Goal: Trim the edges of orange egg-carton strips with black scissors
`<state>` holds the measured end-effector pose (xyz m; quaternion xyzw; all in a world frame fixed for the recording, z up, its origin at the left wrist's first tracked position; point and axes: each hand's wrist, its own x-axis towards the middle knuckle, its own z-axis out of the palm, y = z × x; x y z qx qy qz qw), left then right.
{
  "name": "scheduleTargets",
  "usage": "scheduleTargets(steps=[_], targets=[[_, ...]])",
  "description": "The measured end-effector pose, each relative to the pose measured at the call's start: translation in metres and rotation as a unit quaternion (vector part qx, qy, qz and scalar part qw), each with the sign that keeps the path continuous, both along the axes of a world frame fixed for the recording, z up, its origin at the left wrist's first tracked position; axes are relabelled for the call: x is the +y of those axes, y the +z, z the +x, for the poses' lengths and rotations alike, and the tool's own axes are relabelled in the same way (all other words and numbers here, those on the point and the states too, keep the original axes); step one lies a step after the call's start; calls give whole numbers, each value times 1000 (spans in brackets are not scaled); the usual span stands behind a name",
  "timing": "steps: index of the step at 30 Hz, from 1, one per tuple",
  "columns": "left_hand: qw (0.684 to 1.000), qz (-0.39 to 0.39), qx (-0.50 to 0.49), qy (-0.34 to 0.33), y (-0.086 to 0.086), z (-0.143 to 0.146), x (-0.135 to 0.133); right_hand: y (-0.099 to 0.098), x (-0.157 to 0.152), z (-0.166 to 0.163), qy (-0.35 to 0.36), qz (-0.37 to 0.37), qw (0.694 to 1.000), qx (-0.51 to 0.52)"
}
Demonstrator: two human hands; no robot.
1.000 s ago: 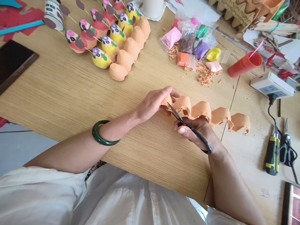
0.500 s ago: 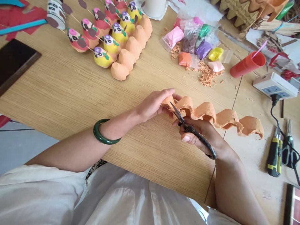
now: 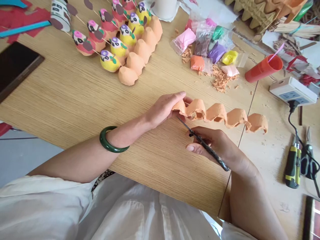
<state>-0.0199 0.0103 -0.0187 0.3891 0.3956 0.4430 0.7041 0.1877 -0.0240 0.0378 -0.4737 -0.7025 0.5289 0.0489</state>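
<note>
Left hand [image 3: 163, 108]: grip closed on the near end of the orange egg-carton strip [image 3: 220, 115], fingers over the first cup and thumb beneath. From that grip the strip runs off to the right, five cups in a row, held clear of the surface [image 3: 75, 96]. Its free end hangs unsupported, out beyond the right hand [image 3: 215, 145].

Right hand: grip wrapped around the handles of the scissors [image 3: 200, 141], thumb lying along them. It sits below the strip and just nearer the body than the left grip.

Change over the last half second — the blades had stood apart, biting into the strip's lower edge between the first and second cup. Now they are together, one thin dark line, drawn back under the strip. The tip is just beneath the left grip's fingertips; I cannot tell whether it touches. The strip's free end has risen and swung inward, so the row lies more level.

Judgement: one snip has closed. The first cup looks joined to the rest, though the left fingers partly hide the joint.

Beyond both grips lie orange shavings [image 3: 221, 80] and bags of coloured clay [image 3: 207, 46]. Well right of the right grip — a screwdriver [image 3: 291, 166].
</note>
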Motion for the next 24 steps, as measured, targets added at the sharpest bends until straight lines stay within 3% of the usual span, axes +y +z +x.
scheduleTargets(steps=[6, 11, 17, 21, 24], targets=[[997, 34, 7, 68, -2, -1, 3, 0, 3, 5, -48, 20, 999, 4], [996, 51, 40, 61, -2, -2, 0, -7, 2, 5, -46, 37, 998, 23], [996, 62, 54, 39, -4, -1, -2, -22, 2, 9, -54, 144, 988, 4], [996, 65, 46, 36, -4, -1, 0, -18, 0, 8, -40, 217, 975, -26], [996, 63, 50, 35, -4, -1, 0, -11, 0, 6, -25, 224, 973, -49]])
